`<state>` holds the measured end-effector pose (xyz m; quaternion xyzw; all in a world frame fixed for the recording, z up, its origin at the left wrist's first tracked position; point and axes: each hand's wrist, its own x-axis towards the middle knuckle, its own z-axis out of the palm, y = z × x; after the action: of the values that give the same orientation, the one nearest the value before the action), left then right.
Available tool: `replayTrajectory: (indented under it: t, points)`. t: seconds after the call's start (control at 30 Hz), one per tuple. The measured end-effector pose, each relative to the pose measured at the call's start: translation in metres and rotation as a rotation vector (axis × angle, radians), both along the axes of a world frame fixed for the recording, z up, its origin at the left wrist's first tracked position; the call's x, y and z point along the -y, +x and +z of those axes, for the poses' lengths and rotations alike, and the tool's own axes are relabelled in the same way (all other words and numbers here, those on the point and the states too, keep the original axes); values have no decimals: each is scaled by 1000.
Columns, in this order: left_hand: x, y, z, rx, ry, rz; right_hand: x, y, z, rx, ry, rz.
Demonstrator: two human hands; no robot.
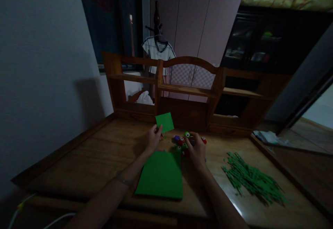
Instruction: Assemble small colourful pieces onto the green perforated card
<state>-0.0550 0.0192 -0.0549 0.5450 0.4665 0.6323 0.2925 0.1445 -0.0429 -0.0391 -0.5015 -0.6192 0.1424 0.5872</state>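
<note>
My left hand (154,138) pinches a small green square sheet (166,122) by its lower left corner, tilted up above the desk. With thumb and forefinger closed, my right hand (198,149) grips a small green figure with a big round eye (186,134). Below and around those fingers sits a cluster of little eyed figures, among them a red one (181,141) and a green one (178,149); my hand partly hides the group. A stack of larger green sheets (161,175) lies flat between my forearms.
A heap of thin green strips (251,177) lies on the right of the wooden desk (85,156). Along the desk's back edge stands a low wooden shelf (187,90). A white wall (52,66) borders the left side. White cables (22,204) hang at the lower left.
</note>
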Motion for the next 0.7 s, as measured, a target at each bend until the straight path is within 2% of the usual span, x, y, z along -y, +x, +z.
replayTrajectory:
  t: [0.17, 0.43, 0.5, 0.63, 0.7]
  points:
    - [-3, -1, -1, -15, -4, 14, -3, 3, 0, -9, 0, 37]
    - [3, 2, 2, -17, -2, 21, -6, 7, 0, 69, 2, -54]
    - [5, 3, 3, -31, 1, 24, -8, 6, -3, -31, -46, -12]
    - [5, 3, 3, -39, 6, 34, -16, 7, -9, -472, -301, 235]
    - [5, 2, 3, -36, 13, 27, -21, 10, -11, -639, -335, 317]
